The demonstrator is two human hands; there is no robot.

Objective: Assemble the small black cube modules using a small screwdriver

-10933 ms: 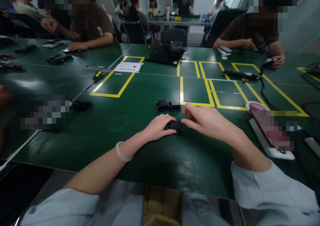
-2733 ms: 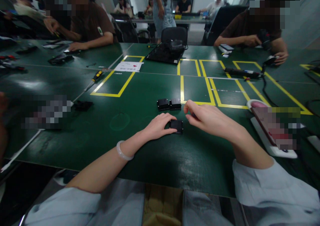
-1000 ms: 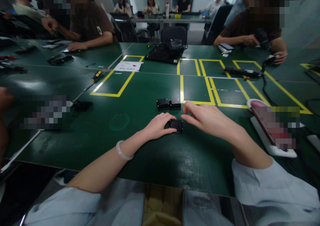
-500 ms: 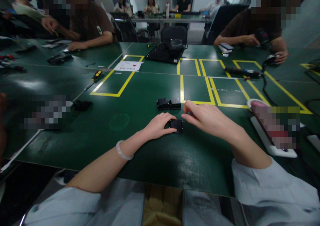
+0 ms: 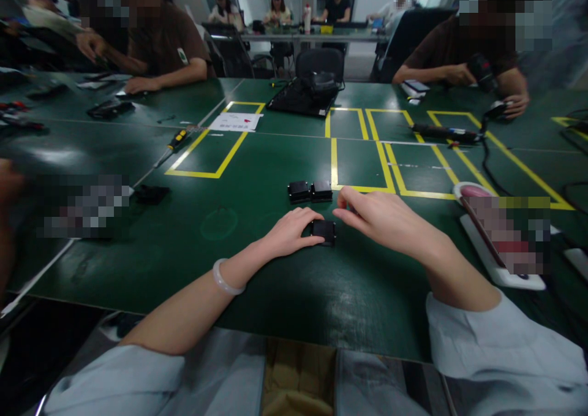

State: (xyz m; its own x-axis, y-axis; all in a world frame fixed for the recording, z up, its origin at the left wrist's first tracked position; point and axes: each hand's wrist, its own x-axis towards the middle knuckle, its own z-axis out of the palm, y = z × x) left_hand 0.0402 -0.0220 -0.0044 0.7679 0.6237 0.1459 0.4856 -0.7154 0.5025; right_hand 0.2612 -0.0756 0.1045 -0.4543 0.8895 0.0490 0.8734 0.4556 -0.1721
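My left hand (image 5: 294, 231) rests on the table with its thumb and fingers closed around the left part of a small black rectangular block (image 5: 324, 231), which has shiny bits at its ends. Just right of that block hovers my right hand (image 5: 374, 217), its fingers curled in toward the thumb. Whatever it may hold is too small or hidden to make out. Beyond my hands, two similar black blocks, a left one (image 5: 299, 190) and a right one (image 5: 321, 190), sit side by side on the green table (image 5: 257, 293).
Yellow tape outlines (image 5: 362, 189) mark the table ahead. A phone (image 5: 493, 229) lies on a white object at right. A screwdriver (image 5: 177, 140) lies at left, near a printed paper (image 5: 236, 122). A black laptop-like slab (image 5: 298, 100) is farther back. People sit around; one holds a dark tool (image 5: 483, 73).
My hands and the black blocks keep their places. At the far left edge, another person's hand has come slightly further into view.
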